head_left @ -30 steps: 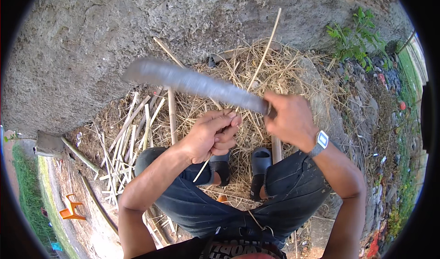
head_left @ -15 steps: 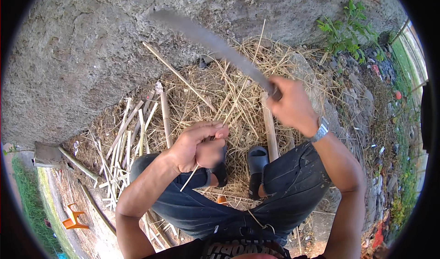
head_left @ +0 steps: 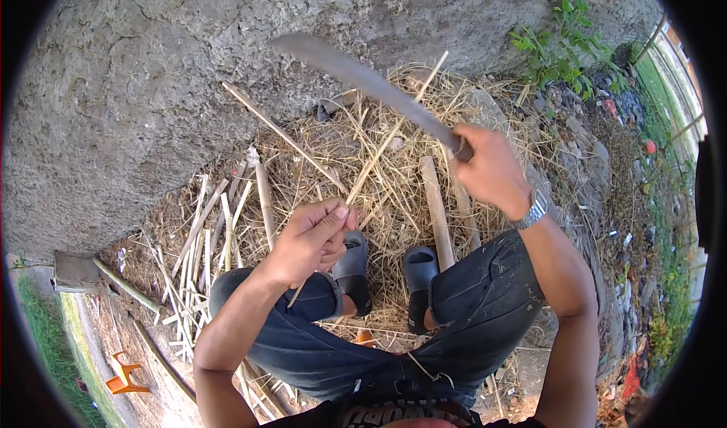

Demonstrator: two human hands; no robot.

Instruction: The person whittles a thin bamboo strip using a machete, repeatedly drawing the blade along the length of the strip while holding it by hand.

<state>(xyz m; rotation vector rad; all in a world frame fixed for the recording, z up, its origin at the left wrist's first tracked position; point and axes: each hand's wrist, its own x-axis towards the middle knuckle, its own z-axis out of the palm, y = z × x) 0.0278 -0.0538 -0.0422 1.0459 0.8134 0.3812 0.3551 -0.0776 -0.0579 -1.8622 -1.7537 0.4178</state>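
My left hand (head_left: pixel 312 239) is closed round a thin split strip of bamboo (head_left: pixel 394 131), which slants from below my wrist up to the right. In my right hand (head_left: pixel 491 172) is the dark handle of a machete (head_left: pixel 371 84). Its long, slightly curved blade points up and left and passes across the strip near the strip's upper end. Whether blade and strip touch, I cannot tell. Beneath them the ground is thick with bamboo shavings (head_left: pixel 401 186).
A pile of split bamboo pieces (head_left: pixel 197 254) lies to my left. One bamboo strip (head_left: pixel 280 133) leans on the rough grey wall (head_left: pixel 151 80). Bamboo poles (head_left: pixel 435 208) lie ahead of my sandals (head_left: pixel 420 269). A leafy plant (head_left: pixel 564 46) grows at far right; an orange plastic stool (head_left: pixel 125 373) lies at left.
The strip now shows wider, and its upper end has shifted slightly right. My left hand has moved a little left and turned. The machete blade has dropped slightly toward the strip.
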